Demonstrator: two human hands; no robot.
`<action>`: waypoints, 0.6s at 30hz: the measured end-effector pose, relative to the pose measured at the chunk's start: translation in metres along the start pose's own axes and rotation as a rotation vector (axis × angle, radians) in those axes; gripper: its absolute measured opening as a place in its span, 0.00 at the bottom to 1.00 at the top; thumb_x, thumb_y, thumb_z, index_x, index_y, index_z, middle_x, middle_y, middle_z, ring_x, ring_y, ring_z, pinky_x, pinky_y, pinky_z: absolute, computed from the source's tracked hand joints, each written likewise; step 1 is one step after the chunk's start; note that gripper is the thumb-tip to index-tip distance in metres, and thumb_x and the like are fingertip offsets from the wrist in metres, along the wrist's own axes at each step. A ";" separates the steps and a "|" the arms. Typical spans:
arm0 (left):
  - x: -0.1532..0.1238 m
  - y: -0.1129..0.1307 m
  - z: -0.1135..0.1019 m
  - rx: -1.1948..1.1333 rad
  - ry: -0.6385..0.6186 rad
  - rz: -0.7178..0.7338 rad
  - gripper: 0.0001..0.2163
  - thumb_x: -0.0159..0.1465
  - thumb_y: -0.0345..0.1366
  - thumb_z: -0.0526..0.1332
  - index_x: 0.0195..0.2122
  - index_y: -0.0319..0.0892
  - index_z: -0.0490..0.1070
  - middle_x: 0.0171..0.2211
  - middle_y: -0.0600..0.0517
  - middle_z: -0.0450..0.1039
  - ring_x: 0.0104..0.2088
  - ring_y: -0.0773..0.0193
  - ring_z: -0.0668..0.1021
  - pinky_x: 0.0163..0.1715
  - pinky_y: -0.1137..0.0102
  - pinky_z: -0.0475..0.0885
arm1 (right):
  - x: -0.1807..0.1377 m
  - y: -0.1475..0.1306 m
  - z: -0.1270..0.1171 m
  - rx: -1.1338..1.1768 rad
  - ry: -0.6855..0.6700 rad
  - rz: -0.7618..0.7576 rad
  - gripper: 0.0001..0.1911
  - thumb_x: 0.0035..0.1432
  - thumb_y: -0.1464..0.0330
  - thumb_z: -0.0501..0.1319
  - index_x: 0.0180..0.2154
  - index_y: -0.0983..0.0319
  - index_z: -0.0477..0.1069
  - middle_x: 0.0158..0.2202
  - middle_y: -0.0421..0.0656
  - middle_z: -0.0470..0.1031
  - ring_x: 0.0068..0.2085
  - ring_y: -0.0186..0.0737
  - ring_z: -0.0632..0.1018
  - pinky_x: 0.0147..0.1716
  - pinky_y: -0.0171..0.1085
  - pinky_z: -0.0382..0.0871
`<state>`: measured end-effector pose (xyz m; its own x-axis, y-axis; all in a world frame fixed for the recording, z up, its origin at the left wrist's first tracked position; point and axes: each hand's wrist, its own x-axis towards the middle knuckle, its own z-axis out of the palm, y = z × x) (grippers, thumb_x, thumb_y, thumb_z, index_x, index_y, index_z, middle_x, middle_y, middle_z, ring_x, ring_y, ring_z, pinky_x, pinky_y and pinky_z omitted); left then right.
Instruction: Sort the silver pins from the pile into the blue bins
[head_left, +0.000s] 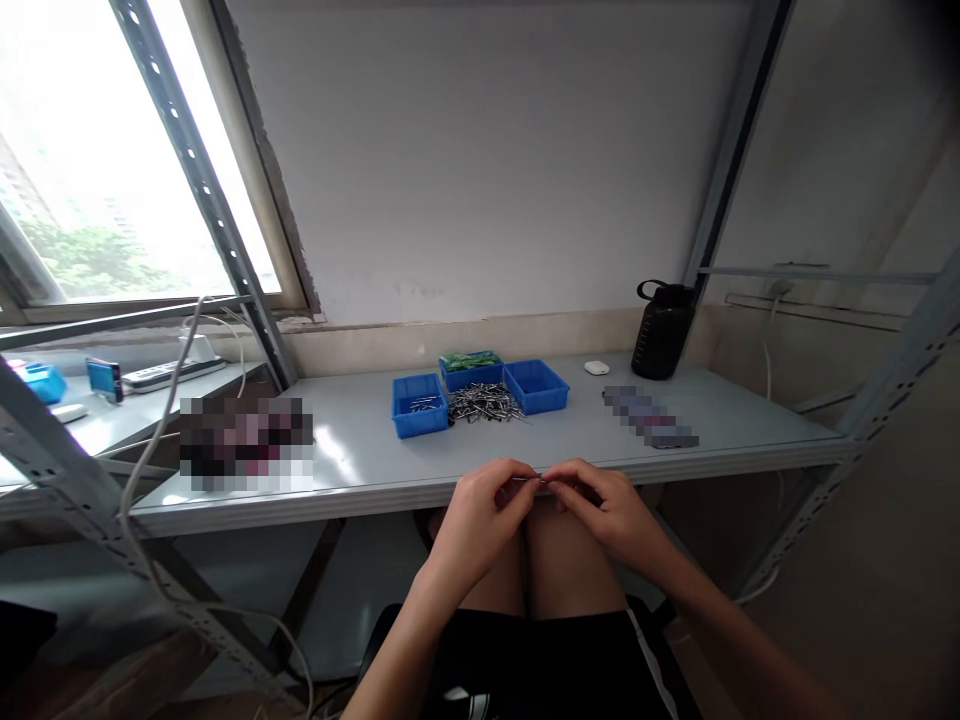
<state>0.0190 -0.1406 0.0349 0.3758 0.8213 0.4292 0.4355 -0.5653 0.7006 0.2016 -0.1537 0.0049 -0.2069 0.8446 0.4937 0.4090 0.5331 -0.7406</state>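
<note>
My left hand point(491, 505) and my right hand point(596, 500) meet above my lap, just in front of the table's edge. Thumb and forefinger of each are pinched together on a small thin metal piece point(541, 480), most of it hidden by the fingertips. Beyond them on the table lies a loose pile of thin metal pieces point(486, 402). Around that pile stand a blue tray point(421, 420) with a few slim metal pieces in it, a blue tray point(474, 378) holding green packets point(470, 361), and another blue tray point(546, 402) at the right.
A black bottle point(663, 332) and a small white case point(597, 368) stand toward the back right of the grey table point(360, 460). Blurred-out items lie at both sides. A white cable point(150, 450) hangs by the left metal post, near a power strip point(172, 374).
</note>
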 end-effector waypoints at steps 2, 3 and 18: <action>-0.002 0.003 0.000 -0.090 -0.004 -0.017 0.06 0.64 0.32 0.60 0.35 0.41 0.76 0.33 0.52 0.79 0.33 0.63 0.78 0.34 0.71 0.70 | -0.003 -0.004 -0.002 0.007 -0.003 -0.005 0.08 0.64 0.68 0.56 0.40 0.57 0.73 0.30 0.38 0.76 0.32 0.35 0.76 0.35 0.32 0.68; -0.003 0.004 0.000 -0.134 -0.011 -0.025 0.05 0.63 0.33 0.60 0.36 0.41 0.76 0.32 0.52 0.79 0.33 0.63 0.78 0.34 0.71 0.71 | -0.005 -0.007 -0.004 0.008 -0.002 -0.007 0.07 0.64 0.68 0.56 0.40 0.57 0.73 0.30 0.38 0.76 0.31 0.35 0.76 0.34 0.32 0.67; -0.011 0.007 -0.004 -0.342 0.064 -0.075 0.05 0.62 0.33 0.62 0.36 0.42 0.77 0.35 0.51 0.79 0.33 0.64 0.78 0.33 0.72 0.71 | -0.015 -0.019 -0.005 0.032 0.040 -0.020 0.06 0.64 0.67 0.56 0.41 0.55 0.71 0.32 0.36 0.76 0.32 0.32 0.75 0.33 0.30 0.67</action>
<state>0.0148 -0.1531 0.0370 0.2961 0.8687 0.3970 0.1562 -0.4541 0.8772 0.2014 -0.1765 0.0141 -0.1789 0.8314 0.5260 0.3766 0.5518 -0.7441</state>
